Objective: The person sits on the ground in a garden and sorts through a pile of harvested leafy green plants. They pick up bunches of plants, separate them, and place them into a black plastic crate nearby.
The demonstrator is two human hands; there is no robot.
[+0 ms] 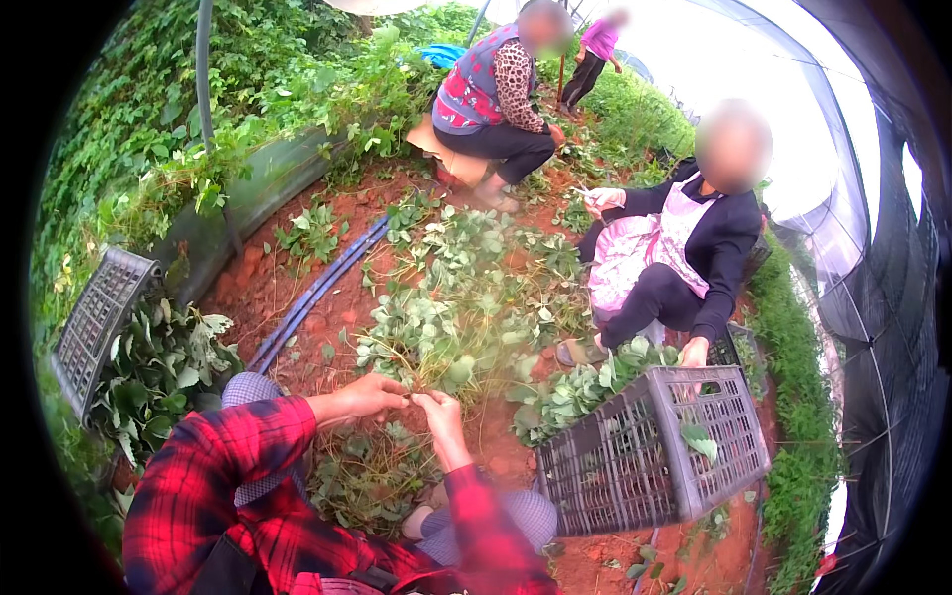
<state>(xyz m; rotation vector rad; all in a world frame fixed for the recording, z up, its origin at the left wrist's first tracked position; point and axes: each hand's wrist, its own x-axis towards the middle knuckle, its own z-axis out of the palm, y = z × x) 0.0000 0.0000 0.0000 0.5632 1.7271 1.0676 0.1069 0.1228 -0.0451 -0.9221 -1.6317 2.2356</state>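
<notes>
"How would those leafy plants [436, 327] handle?"

"Light and limp, I'd judge. The leaves look soft and easily torn or creased, and the stems thin enough to snap if bent hard. They don't look slippery, though soil could make them gritty."

"So where would you take hold?"

"Low on the stems, near the base, with a fingertip pinch. Not by the leaf blades."

"And where do they lie?"

"The main spread is on the red soil, just ahead of both hands. A smaller heap of greenery [367, 476] sits below the hands, toward the body. More leaves [164, 372] lie well to the left of the left hand [365, 399], beside a tilted dark crate [105, 309]."

"What is that left hand doing?"

"Its fingers reach toward the right hand [440, 421], bent and drawn in, far from spread. The right's thumb and forefinger come in to meet them; the tips are touching or nearly so."

"Grasping something?"

"Perhaps a bit of stem. It's too small to make out, so I can't tell whether either is grasping anything."

"And right of the right hand?"

"A black slatted crate [678, 461], tilted, a co-worker's hand [694, 352] at its far rim."
</notes>
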